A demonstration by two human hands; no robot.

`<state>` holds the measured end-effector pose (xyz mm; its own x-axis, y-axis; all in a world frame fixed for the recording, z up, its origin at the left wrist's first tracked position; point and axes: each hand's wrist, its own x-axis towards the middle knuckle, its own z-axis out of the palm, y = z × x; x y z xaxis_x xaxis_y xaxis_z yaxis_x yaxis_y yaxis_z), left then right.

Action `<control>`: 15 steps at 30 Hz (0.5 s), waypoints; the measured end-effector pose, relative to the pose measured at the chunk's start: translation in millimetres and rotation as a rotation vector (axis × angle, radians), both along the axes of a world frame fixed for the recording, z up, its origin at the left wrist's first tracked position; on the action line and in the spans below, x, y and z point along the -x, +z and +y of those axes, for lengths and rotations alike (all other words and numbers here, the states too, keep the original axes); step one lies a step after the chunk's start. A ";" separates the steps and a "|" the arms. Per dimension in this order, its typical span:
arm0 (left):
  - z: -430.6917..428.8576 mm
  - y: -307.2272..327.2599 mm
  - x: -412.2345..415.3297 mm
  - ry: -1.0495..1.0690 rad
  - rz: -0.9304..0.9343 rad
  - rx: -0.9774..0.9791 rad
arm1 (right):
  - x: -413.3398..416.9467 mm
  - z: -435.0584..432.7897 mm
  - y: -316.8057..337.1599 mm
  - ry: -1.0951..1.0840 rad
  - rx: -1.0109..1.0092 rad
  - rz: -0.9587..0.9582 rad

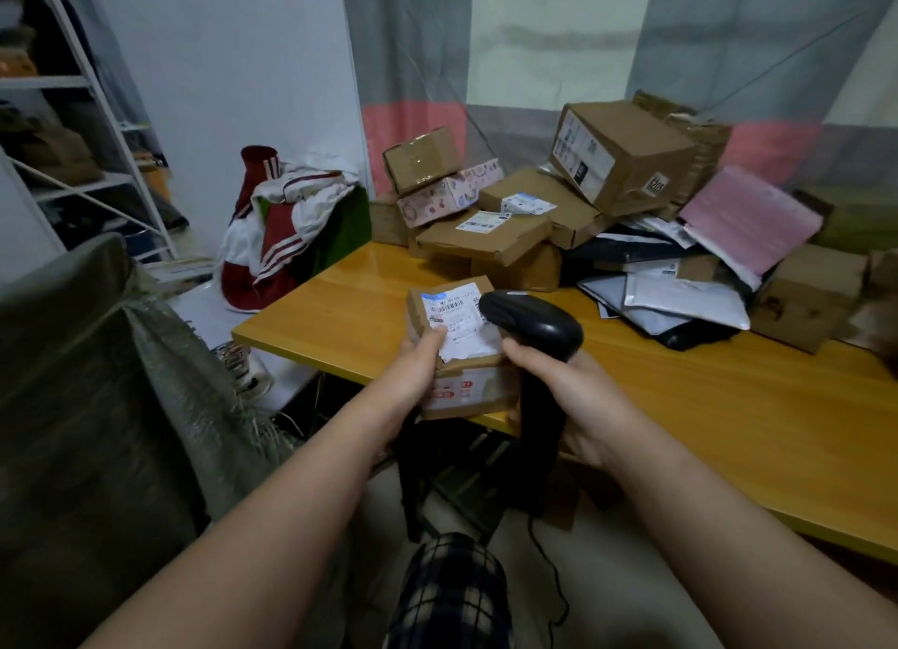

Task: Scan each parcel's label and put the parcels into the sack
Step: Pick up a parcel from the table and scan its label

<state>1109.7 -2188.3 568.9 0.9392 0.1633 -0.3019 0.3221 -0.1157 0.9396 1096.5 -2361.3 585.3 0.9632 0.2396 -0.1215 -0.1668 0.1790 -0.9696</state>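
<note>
My left hand (422,359) grips a small cardboard parcel (466,386) at the near edge of the orange table (729,396), thumb on its white label (457,315). My right hand (559,386) holds a black barcode scanner (532,325), whose head sits right over the label's right side. The scanner's cable hangs down to the floor. A grey-green woven sack (97,405) stands open at the left, beside the table. A heap of parcels (627,153), cardboard boxes and plastic mailers, fills the table's far side.
A pink bubble mailer (751,218) and white and black mailers (680,303) lie at the right of the heap. Red and white clothing (286,225) is piled on the floor by the wall. White shelving (73,128) stands at the far left. A curtain hangs behind the table.
</note>
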 end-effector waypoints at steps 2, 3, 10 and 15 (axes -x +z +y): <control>-13.2 -7.5 3.0 -0.031 -0.053 0.076 | 7.1 -8.9 -6.8 -0.077 -0.027 -0.004; -19.2 -11.3 3.5 -0.033 -0.071 0.097 | 11.0 -15.3 -9.7 -0.119 -0.071 -0.034; -44.3 -13.0 -2.2 0.020 -0.127 0.098 | 34.1 -64.5 -21.1 -0.274 -0.066 -0.312; -62.2 -8.7 -12.2 -0.011 -0.226 -0.007 | 38.0 -88.4 -20.1 -0.419 0.137 -0.456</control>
